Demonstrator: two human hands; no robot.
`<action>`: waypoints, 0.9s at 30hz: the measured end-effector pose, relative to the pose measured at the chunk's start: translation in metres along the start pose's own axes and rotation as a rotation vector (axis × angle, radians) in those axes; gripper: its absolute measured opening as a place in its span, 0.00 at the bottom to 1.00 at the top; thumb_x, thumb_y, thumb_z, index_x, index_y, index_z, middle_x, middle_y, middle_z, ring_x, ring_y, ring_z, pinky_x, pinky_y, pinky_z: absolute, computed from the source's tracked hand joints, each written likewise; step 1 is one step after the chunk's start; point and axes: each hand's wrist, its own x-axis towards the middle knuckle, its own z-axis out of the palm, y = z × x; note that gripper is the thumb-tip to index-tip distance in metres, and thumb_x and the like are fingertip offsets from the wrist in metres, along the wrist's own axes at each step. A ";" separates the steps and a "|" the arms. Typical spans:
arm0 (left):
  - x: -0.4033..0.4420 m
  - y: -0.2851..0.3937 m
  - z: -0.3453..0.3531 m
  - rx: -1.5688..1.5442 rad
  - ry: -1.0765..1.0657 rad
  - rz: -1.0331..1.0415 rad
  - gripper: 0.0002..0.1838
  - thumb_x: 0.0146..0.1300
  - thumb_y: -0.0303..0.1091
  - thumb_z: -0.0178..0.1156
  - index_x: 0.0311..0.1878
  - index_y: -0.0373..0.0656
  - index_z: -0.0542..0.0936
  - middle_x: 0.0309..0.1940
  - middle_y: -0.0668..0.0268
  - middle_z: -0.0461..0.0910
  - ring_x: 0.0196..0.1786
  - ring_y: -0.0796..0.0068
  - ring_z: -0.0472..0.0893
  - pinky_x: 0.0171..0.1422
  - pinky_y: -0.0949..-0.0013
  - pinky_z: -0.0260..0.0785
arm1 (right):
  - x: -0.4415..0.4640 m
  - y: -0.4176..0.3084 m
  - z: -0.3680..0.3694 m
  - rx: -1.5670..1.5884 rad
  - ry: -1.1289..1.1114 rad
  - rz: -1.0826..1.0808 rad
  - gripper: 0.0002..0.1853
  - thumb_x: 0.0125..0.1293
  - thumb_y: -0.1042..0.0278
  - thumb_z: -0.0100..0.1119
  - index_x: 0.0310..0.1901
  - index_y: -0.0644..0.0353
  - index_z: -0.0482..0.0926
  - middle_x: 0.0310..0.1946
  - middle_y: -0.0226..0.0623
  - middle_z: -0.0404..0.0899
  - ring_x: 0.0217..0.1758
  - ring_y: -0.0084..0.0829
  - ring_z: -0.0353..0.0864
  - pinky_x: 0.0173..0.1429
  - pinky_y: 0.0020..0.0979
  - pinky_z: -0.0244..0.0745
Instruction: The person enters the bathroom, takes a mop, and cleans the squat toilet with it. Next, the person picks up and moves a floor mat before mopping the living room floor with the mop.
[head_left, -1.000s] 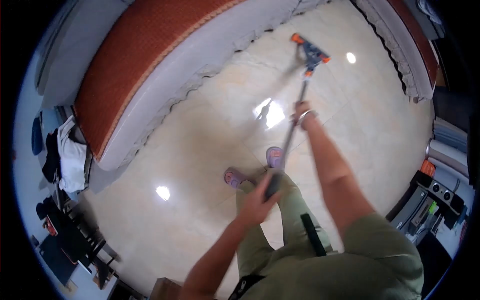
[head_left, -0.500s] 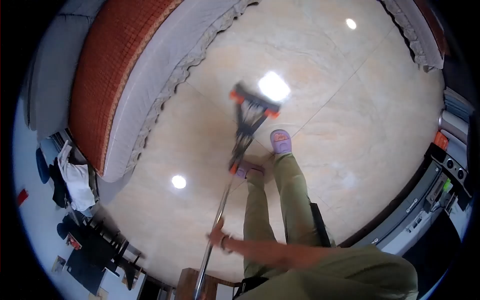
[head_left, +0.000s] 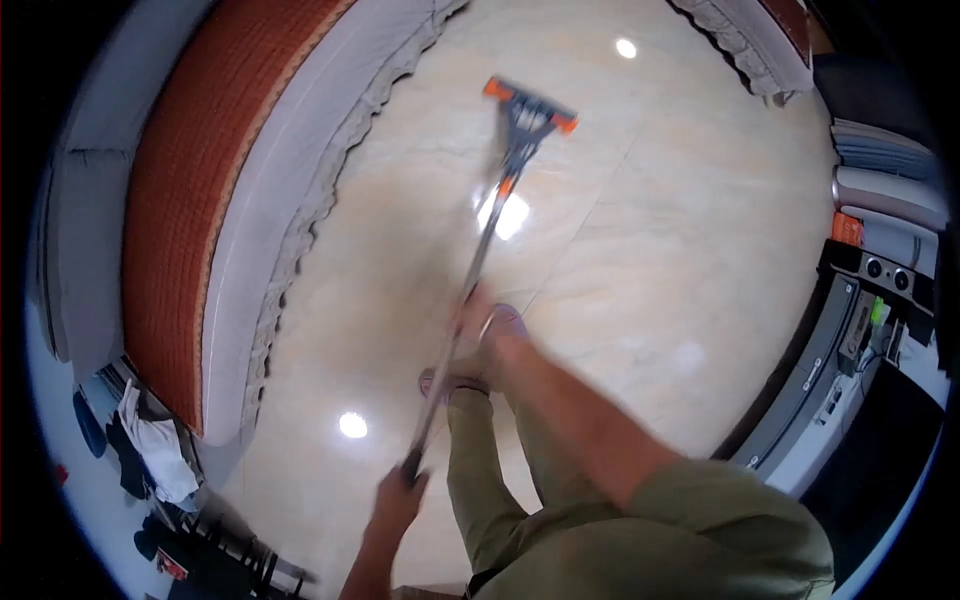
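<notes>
A mop point(head_left: 524, 138) with a dark grey and orange head and a long metal pole stretches forward over the floor. My right hand point(head_left: 476, 318), slightly blurred, is wrapped around the middle of the pole. Lower down, my left hand point(head_left: 400, 498) grips the dark end of the handle. Whether the mop head touches the tiles or hovers just above them, I cannot tell. My feet, in purple slippers point(head_left: 508, 320), are partly hidden behind my right hand and the pole.
Along the left runs a sofa point(head_left: 245, 240) with a reddish cover and ruffled skirt. Clothes point(head_left: 155, 450) hang beyond its near end. A grey cabinet point(head_left: 810, 375) with a speaker point(head_left: 885, 275) stands at right. Glossy beige tiles point(head_left: 620, 270) lie between them.
The mop head has moved forward, away from my feet. My right hand has moved forward with the pole. My left hand has come into view on the handle end. The camera view has shifted.
</notes>
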 end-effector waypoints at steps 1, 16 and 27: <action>0.044 0.050 0.012 -0.372 0.070 0.297 0.21 0.57 0.41 0.55 0.47 0.33 0.70 0.38 0.48 0.75 0.42 0.53 0.76 0.43 0.59 0.68 | 0.052 -0.007 -0.073 -0.379 0.074 -0.442 0.13 0.49 0.61 0.60 0.31 0.58 0.71 0.26 0.37 0.73 0.35 0.35 0.73 0.44 0.36 0.67; -0.002 -0.015 0.066 -0.551 -0.162 -0.232 0.24 0.57 0.54 0.53 0.40 0.39 0.73 0.23 0.64 0.73 0.29 0.71 0.73 0.34 0.66 0.65 | -0.095 -0.005 -0.047 -0.768 0.166 0.120 0.26 0.66 0.55 0.29 0.52 0.72 0.63 0.50 0.52 0.70 0.54 0.42 0.68 0.58 0.34 0.60; -0.285 -0.265 0.157 -0.392 -0.129 -0.215 0.22 0.59 0.50 0.52 0.38 0.36 0.68 0.23 0.57 0.73 0.28 0.66 0.73 0.33 0.64 0.65 | -0.256 0.273 0.182 -1.349 0.097 -0.038 0.18 0.62 0.59 0.38 0.33 0.54 0.81 0.36 0.37 0.80 0.40 0.34 0.79 0.40 0.36 0.73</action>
